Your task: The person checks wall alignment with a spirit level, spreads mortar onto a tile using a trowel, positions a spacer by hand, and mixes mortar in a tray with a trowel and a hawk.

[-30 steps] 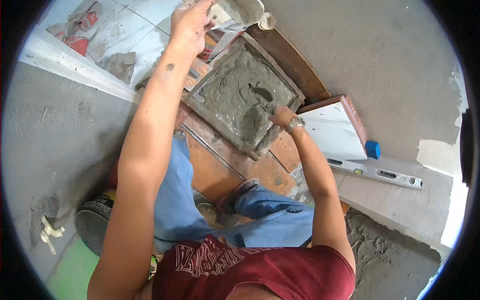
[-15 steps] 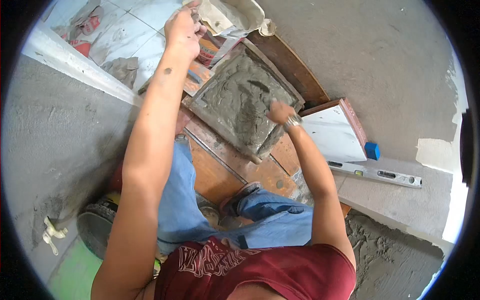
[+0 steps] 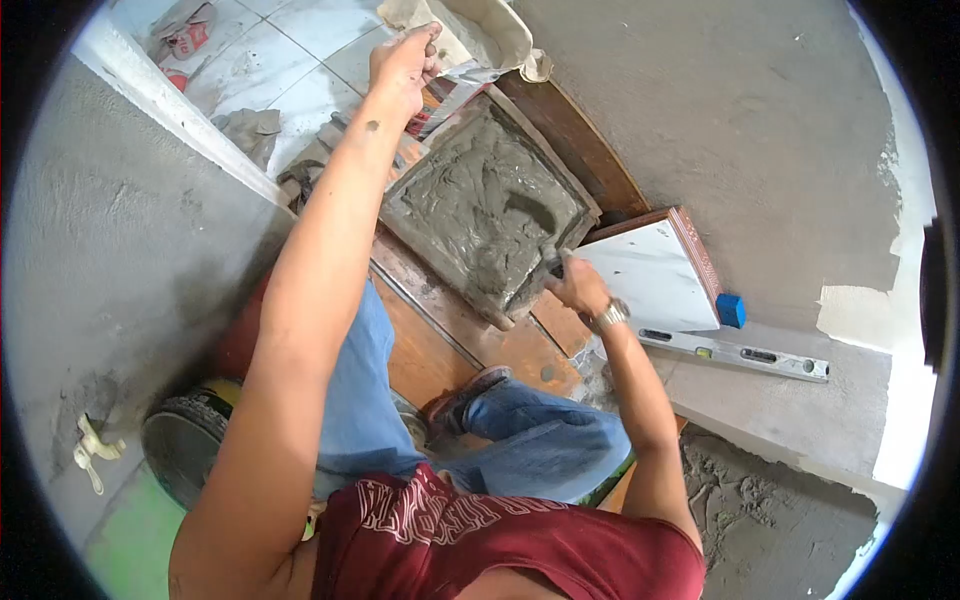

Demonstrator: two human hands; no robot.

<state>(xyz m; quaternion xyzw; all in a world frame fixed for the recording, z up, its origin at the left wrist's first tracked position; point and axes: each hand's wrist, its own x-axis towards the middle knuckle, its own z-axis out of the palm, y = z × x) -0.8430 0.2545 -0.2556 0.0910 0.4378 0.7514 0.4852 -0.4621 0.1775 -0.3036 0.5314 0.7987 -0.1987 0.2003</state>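
A silver metal spirit level (image 3: 725, 353) lies beside a stack of glossy white tiles (image 3: 650, 275). The right hand (image 3: 582, 285) is closed on a dark-handled tool (image 3: 554, 264) (blade shape indistinct) at the near-right edge of a shallow rectangular brown-rimmed tray (image 3: 553, 155). Wet grey mortar (image 3: 460, 190) covers the tray's interior. Beyond, the left hand (image 3: 405, 66) is curled beside an open beige paper bag (image 3: 517, 38); its grip cannot be determined.

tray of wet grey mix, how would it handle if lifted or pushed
The tray is probably heavy, as grey mix covers most of its inside. The mix looks wet yet holds a distinct hollow, so it may slump rather than splash if tilted.
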